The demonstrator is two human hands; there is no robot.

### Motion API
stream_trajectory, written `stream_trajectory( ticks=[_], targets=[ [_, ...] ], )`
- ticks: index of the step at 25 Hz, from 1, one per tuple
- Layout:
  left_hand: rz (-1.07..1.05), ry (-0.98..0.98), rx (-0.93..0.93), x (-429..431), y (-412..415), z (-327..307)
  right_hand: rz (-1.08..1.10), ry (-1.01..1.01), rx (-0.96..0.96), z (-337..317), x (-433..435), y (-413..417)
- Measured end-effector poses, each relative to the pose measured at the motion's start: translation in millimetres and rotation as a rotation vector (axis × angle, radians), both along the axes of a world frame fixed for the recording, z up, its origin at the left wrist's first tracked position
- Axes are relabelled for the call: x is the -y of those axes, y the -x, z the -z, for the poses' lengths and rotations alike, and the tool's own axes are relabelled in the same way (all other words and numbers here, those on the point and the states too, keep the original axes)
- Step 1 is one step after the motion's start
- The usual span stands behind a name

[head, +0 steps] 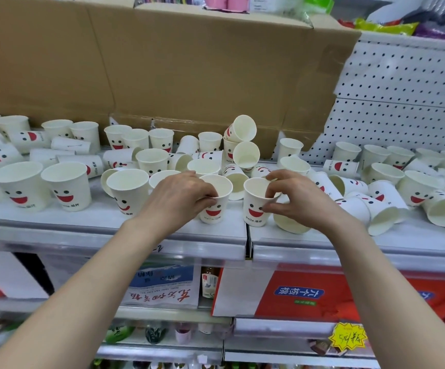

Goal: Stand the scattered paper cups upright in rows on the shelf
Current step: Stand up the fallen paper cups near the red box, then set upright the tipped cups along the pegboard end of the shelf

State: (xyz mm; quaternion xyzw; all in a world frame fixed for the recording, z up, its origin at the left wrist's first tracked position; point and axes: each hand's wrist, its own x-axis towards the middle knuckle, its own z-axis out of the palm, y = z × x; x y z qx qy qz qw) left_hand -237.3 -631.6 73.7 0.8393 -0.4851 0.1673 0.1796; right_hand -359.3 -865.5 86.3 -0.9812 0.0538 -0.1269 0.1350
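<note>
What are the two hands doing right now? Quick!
Left hand: closed, holding the rim of an upright smiley cup.
Right hand: closed, pinching the rim of the neighbouring upright cup.

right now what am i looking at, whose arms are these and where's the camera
No machine here: one camera worn on a person's head looks down at their own bare arms. The left hand pinches the rim of the first cup, and the right hand pinches the rim of the second cup beside it. Both stand upright near the front of a white shop shelf. Around them are more smiley paper cups: some standing cups, many tipped cups. Brown cardboard stands behind.
</note>
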Motion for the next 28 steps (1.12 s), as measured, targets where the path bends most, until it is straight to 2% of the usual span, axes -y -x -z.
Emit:
stream_trajectory(
  ticks=[3, 5, 8, 10, 12, 14, 17, 21, 25, 28],
  targets=[
    [0.026, 0.009, -0.019, 6, -1, 4, -0.014, -0.087, 0.063, -3, 5, 11],
    [0.041, 0.084, 0.058, 8, 1, 6, 0.044, -0.184, 0.187, -9, 19, 27],
    [0.111, 0.240, 0.192, 27, 23, 6, 0.260, -0.096, 0.324, -7, 54, 60],
    [0.187, 0.281, 0.196, 54, 48, 7, 0.356, -0.009, 0.252, -1, 75, 83],
    [0.221, 0.225, 0.188, 85, 72, 12, 0.375, 0.046, 0.107, 5, 89, 101],
    [0.200, 0.095, 0.230, 118, 88, 18, 0.348, 0.123, -0.006, 10, 100, 110],
    [0.059, -0.104, 0.274, 158, 95, 25, 0.251, 0.231, -0.036, 15, 114, 110],
    [-0.012, -0.106, 0.341, 181, 105, 37, 0.133, 0.384, 0.020, 21, 130, 104],
    [-0.046, -0.073, 0.328, 183, 109, 39, 0.031, 0.380, 0.017, 30, 149, 99],
    [-0.119, -0.138, 0.284, 178, 112, 39, -0.037, 0.364, 0.027, 35, 157, 94]
  ],
)
